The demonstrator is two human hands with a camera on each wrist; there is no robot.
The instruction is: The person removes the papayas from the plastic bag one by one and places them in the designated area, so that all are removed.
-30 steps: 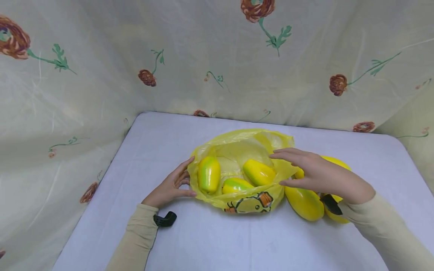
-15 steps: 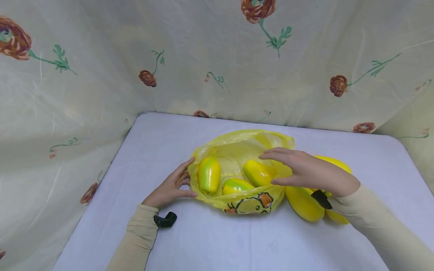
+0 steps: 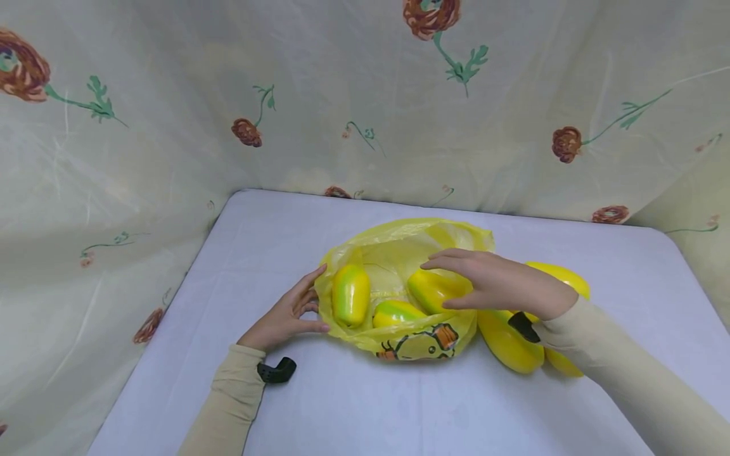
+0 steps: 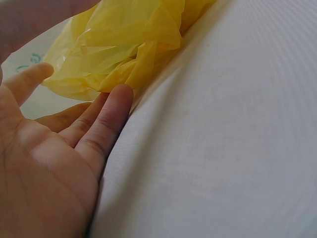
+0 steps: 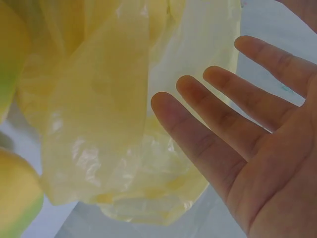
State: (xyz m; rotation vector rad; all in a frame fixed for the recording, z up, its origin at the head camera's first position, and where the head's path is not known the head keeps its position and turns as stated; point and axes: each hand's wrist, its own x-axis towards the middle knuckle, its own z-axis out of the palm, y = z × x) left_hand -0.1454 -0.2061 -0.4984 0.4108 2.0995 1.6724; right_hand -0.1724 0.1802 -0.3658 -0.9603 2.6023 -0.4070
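A thin yellow plastic bag (image 3: pixel 365 339) with a printed cartoon face lies on the table, its mouth wide. Inside it are three yellow-green papayas: one at the left (image 3: pixel 350 296), one at the front (image 3: pixel 397 313), one at the right (image 3: pixel 431 291). My left hand (image 3: pixel 285 320) is at the bag's left edge, fingers and thumb spread; in the left wrist view its fingertips lie right at the plastic (image 4: pixel 133 34). My right hand (image 3: pixel 496 282) hovers over the bag's right side, partly covering the right papaya. Its fingers stretch out straight with nothing held, as the right wrist view shows.
Right of the bag lie several more papayas, one at the front (image 3: pixel 511 342) and one farther back (image 3: pixel 561 278), partly hidden by my right arm. A pale cloth covers the table (image 3: pixel 342 405). A flowered curtain (image 3: pixel 342 82) hangs behind and at the sides.
My right hand has moved left from the bag's right edge to above the right papaya. The left hand, the bag and the papayas have stayed in place.
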